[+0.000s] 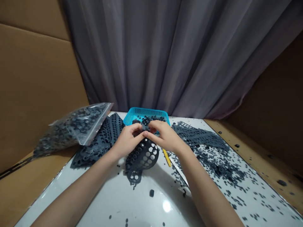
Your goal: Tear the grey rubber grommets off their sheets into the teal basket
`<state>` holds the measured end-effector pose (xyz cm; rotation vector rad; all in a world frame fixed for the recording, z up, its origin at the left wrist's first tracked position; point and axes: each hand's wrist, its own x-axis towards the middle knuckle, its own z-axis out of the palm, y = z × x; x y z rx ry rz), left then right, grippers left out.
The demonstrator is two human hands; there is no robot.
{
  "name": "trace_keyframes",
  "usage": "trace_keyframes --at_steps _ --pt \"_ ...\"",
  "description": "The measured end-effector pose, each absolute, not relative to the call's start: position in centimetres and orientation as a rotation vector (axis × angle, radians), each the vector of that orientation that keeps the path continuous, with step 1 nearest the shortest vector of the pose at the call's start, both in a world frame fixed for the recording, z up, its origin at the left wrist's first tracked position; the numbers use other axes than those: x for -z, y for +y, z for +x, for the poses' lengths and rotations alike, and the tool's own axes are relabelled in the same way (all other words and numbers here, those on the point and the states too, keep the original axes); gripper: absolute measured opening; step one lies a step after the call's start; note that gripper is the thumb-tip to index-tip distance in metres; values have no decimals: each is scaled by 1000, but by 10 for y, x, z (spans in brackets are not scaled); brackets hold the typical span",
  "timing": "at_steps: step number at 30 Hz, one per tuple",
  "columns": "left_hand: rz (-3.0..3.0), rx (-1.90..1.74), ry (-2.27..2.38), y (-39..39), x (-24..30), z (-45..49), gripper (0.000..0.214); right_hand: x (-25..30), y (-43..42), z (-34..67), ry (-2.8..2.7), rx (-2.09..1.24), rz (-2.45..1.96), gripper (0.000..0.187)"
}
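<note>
A dark grey perforated rubber sheet hangs from my two hands over the white table, some of its round holes punched through and others still filled. My left hand pinches the sheet's upper part between thumb and fingers. Close beside it, my right hand grips the same edge, its thumb meeting the left thumb. Fingers partly hide the bit of rubber between them. Just behind the hands stands a blue plastic basket with many small dark rubber pieces inside.
At left, a clear zip bag full of dark pieces leans by stacked perforated sheets. More sheets and scattered small bits cover the right side. A yellow-handled tool lies near my right wrist. Cardboard walls and a grey curtain enclose the table.
</note>
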<state>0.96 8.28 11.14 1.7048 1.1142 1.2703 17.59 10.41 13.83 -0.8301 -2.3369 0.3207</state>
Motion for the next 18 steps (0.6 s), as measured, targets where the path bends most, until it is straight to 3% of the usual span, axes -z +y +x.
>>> trace_keyframes --at_steps 11,18 --pt "2006 -942 1140 80 -115 4 21 -132 110 183 -2472 -828 -788 33" --pt "1973 -819 1062 82 -114 0 23 -127 112 183 -2438 -845 -783 35"
